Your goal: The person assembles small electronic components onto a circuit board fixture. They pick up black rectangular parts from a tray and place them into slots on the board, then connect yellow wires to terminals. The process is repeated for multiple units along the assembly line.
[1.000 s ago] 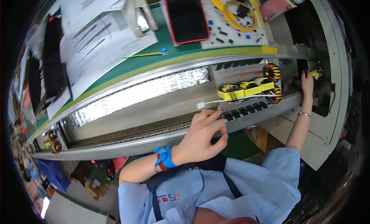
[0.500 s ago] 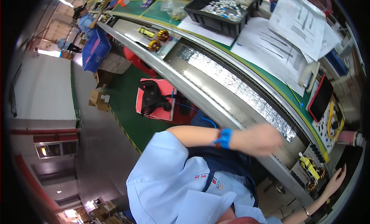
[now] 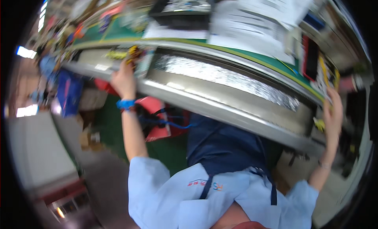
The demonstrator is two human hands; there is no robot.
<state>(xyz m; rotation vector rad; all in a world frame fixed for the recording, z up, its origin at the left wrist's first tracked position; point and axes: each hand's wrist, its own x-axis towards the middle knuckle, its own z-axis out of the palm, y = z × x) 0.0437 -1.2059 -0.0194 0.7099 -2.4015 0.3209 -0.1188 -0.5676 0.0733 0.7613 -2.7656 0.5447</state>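
Note:
My left hand (image 3: 124, 81) reaches over the near metal rail to a circuit board (image 3: 145, 63) with copper-wound ring coils (image 3: 134, 54) and a yellow-wrapped part (image 3: 116, 55). Its fingertips overlap the coils, but blur hides whether they grip anything. At the far right my right hand (image 3: 334, 116) is raised with fingers stretched and thumb apart. Close to it, a second yellow-wrapped part (image 3: 319, 124) sits at the right end of the metal trough (image 3: 189, 80), mostly hidden. A yellow loop-shaped item (image 3: 323, 69) lies just beyond the right fingertips.
Shiny crinkled foil (image 3: 228, 79) lines the trough between the boards. Behind it, a green bench holds a black bin (image 3: 179, 22) of small parts, printed papers (image 3: 248, 36) and a red-edged phone (image 3: 310, 57). A red stool (image 3: 151, 107) stands below; a person (image 3: 48, 65) is far left.
My left hand has swung from the middle near rail out to the board on the left. My right hand has risen beside the yellow loop. The view has turned, blurring things.

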